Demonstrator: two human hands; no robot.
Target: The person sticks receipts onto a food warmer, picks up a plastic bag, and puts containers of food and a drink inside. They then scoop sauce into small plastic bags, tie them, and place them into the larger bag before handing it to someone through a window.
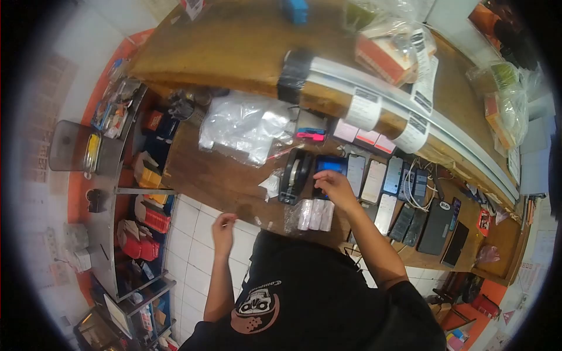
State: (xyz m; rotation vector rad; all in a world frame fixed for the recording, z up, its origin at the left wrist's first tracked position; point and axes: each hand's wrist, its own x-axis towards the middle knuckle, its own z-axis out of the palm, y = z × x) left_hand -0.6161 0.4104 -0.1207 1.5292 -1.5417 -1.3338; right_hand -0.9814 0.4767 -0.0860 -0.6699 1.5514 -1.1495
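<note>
My right hand [333, 186] hovers over the near edge of a small device with a lit blue screen [331, 166]. Its fingers are bent together; whatever lies between them, if anything, is too small to make out. Just left of it stands a black tape dispenser [294, 175] with a roll of tape. Below are several wrapped pale rolls [316, 214] beside crumpled clear plastic. My left hand [223, 227] is held in the air off the table's front edge, its fingers loosely bent and apart, with nothing visible in them. A crumpled white paper [270, 186] lies between the hands.
Several phones [373, 181] lie in rows on the right, with white cables [424, 187] and a black box [436, 227]. Clear plastic bags [243, 126] cover the back left of the table [202, 169]. A raised wooden shelf [234, 52] with hanging label rolls [364, 108] overhangs the back.
</note>
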